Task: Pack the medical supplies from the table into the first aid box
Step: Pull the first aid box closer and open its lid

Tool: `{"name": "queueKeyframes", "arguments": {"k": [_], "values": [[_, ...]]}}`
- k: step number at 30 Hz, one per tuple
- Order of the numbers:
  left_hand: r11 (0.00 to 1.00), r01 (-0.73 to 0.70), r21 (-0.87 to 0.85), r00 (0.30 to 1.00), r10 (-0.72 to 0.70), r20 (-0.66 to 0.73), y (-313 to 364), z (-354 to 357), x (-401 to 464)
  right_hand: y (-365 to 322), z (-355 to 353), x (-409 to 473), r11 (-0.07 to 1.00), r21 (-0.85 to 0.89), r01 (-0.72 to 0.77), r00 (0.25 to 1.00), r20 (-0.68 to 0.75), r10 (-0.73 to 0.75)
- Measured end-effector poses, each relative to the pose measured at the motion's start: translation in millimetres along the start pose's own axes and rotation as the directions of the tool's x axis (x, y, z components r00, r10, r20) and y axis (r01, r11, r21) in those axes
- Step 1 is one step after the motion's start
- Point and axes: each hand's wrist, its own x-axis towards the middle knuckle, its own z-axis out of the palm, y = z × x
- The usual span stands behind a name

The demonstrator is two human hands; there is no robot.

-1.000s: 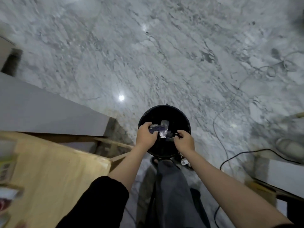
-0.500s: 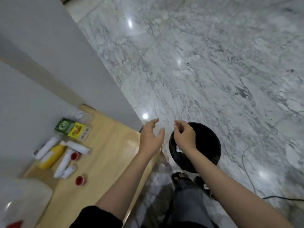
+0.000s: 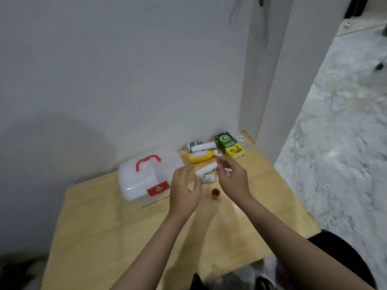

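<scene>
Both hands are up over the wooden table (image 3: 100, 222) and nothing has gone in yet — the first aid box (image 3: 144, 177) sits at the back left with its lid down and its red handle on top, so by the look of it the packing has not begun. The left hand (image 3: 184, 191) hovers just right of the box, fingers loosely spread, holding nothing. The right hand (image 3: 232, 178) floats beside it, fingers curled a little; something pale may show at its fingertips, but the blur is too heavy to tell whether it grips anything.

And the supplies — all out on the table. A white tube (image 3: 206, 168) lies between the two hands, a smaller white item (image 3: 209, 178) just below it, a little red cap (image 3: 215, 193) nearer the person. Behind them a yellow bottle (image 3: 201, 156), a white bottle with a green end (image 3: 202, 145), and a green and yellow carton (image 3: 229, 144) against the wall.

So what's left looks like nearly everything: open that lid, then carry each piece across.
</scene>
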Motion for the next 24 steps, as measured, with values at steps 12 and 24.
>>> {"name": "queueKeyframes", "arguments": {"k": [12,24], "values": [[0.891,0.112,0.441,0.97,-0.001,-0.244,-121.8,-76.3,-28.8,12.6,93.7,8.9,0.823,-0.193,0.534,0.802,0.424,-0.421],[0.8,-0.134,0.586,0.82,0.421,-0.388,-183.8,-57.7,-15.8,56.5,113.4,26.4,0.723,-0.025,0.69,0.694,0.309,-0.651]]}}
